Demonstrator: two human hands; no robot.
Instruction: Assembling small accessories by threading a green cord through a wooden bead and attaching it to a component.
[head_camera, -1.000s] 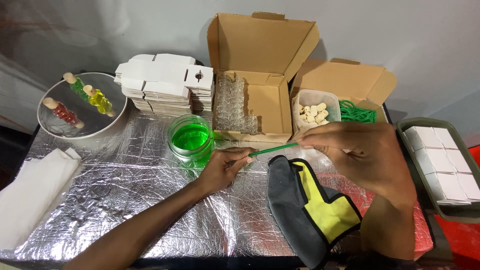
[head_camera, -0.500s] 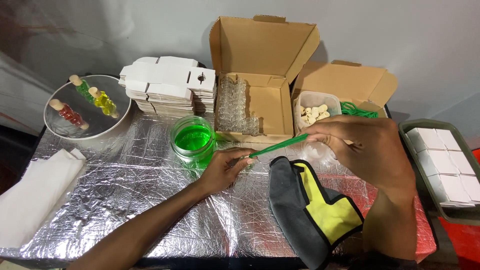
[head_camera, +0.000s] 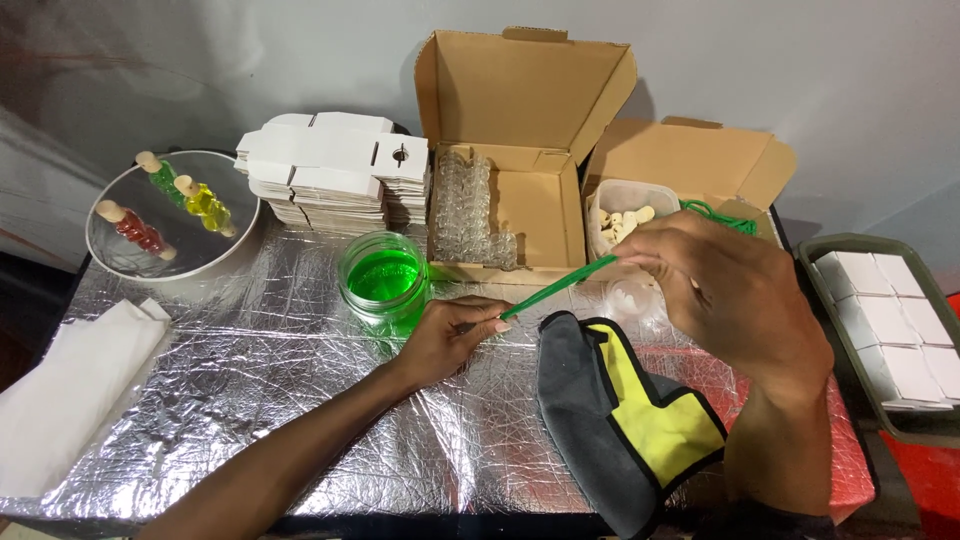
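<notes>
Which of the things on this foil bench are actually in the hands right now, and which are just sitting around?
In hand:
- green strip, held between left hand and right hand
- small clear bottle under the right hand

Lying about:
- jar of green liquid
- grey and yellow glove
- stack of flat white boxes
- round tray with three filled bottles
- folded white cloth

A single head-worn camera looks steeply down and forward over the foil-covered bench (head_camera: 250, 400), close enough that both forearms enter from the lower edge. It faces the grey wall (head_camera: 820, 80) behind, taking in the bench from its near edge to the open cardboard boxes (head_camera: 520, 90) at the back.
</notes>
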